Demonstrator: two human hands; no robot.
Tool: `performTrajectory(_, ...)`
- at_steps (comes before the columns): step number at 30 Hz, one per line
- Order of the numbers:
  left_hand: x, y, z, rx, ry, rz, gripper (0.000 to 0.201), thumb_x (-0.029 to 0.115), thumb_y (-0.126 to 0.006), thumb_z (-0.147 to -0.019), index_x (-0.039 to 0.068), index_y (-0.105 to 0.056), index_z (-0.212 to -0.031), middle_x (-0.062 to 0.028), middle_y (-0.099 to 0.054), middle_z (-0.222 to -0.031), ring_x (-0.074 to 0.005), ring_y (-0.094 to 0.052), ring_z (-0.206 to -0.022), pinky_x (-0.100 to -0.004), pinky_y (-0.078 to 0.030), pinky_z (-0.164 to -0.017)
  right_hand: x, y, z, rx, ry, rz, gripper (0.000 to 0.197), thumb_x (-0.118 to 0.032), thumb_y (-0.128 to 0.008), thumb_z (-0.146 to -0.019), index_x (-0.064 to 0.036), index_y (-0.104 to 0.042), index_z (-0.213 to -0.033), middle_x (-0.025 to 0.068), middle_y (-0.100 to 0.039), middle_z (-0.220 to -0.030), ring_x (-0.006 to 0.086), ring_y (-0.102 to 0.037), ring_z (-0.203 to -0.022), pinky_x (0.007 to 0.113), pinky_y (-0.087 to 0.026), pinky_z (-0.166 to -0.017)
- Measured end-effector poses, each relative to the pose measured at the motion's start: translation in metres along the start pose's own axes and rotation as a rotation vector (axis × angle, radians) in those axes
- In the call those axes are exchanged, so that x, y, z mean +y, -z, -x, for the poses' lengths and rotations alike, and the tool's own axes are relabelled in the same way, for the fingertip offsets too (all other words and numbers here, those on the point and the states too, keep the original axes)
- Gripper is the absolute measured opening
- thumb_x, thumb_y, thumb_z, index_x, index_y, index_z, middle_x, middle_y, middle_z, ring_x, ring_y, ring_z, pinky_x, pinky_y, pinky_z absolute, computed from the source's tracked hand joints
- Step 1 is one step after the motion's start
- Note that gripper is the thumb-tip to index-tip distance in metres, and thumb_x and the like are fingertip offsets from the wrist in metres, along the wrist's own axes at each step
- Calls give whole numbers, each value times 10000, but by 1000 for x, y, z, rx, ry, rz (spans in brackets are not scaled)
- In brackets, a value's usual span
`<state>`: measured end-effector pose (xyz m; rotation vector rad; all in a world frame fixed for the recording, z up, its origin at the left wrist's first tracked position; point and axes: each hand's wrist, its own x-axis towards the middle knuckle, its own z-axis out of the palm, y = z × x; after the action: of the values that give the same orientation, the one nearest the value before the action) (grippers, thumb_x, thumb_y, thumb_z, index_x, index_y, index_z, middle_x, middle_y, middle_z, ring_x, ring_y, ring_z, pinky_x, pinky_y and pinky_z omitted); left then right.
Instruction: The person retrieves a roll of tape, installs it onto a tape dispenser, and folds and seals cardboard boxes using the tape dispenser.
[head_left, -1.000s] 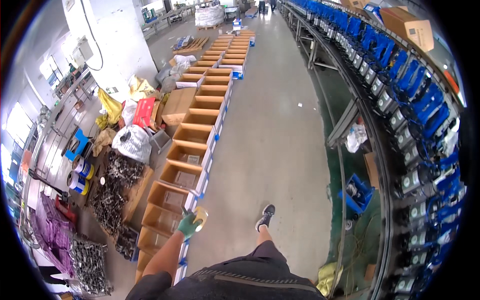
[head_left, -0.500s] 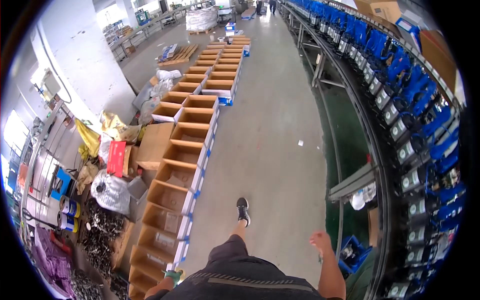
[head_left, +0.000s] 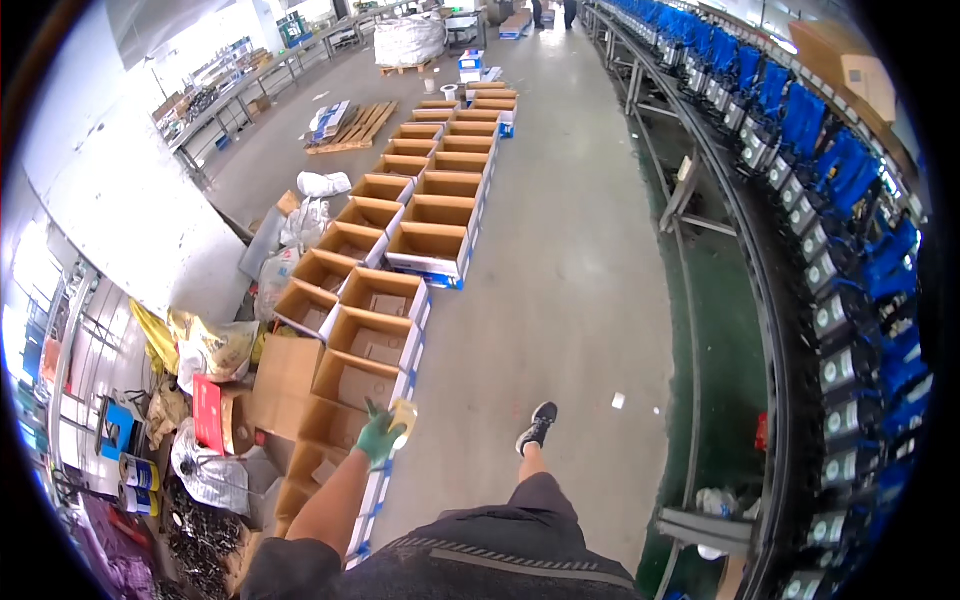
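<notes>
Yellowish roll (head_left: 404, 418) is at the right edge of the cardboard box row (head_left: 372, 328), gripped by the green-gloved left hand (head_left: 378, 438) (the right hand's state I cannot tell). Right of that row are a dark shoe (head_left: 538, 428) and, farther off, a long bench (head_left: 757, 270).

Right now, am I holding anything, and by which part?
Your left hand holds a yellowish roll of tape by its left side; your right hand isn't visible.

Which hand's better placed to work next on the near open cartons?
Left, probably: green-gloved left hand is at the near open cartons, holding an apparent tape roll; right hand is out of view.
</notes>
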<state>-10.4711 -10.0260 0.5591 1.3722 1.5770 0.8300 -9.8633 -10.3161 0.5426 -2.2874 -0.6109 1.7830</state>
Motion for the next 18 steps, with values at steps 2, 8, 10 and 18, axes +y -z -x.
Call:
performTrajectory(2,35,-10,-82,54,-12,40,166,121,-671,-914,18,-622,-1035,-66,-635,-925,-198,-539,-975,-327,-353,-1016,-56,26,-37,4,41,73,133,-23,-544,-842,-77,-596,-732,69,-585,-645,207,-595,-601,374,-498,-510)
performTrajectory(8,59,-28,-182,-97,16,-473,498,400,-524,-962,-80,-637,-888,-218,-625,-841,-382,-580,-991,-587,107,-1157,-309,167,-140,98,416,533,122,-61,-559,-851,-71,-605,-738,69,-571,-624,194,-587,-596,346,-494,-512)
performTrajectory(10,25,-19,-174,-50,329,-371,605,491,-522,-946,-93,-656,-1026,-277,-668,-1006,-361,-605,-1081,-584,99,-1148,-502,181,-145,285,298,-249,62,-103,-584,-884,-48,-596,-911,70,-585,-713,178,-593,-598,329,-495,-491)
performTrajectory(18,173,-52,-426,-252,965,-452,763,644,-571,-864,3,-588,-1277,-233,-657,-1156,-321,-655,-1060,-404,-513,-895,-860,314,-208,416,663,-101,124,-184,-563,-973,-69,-568,-929,58,-598,-781,142,-569,-645,287,-494,-544)
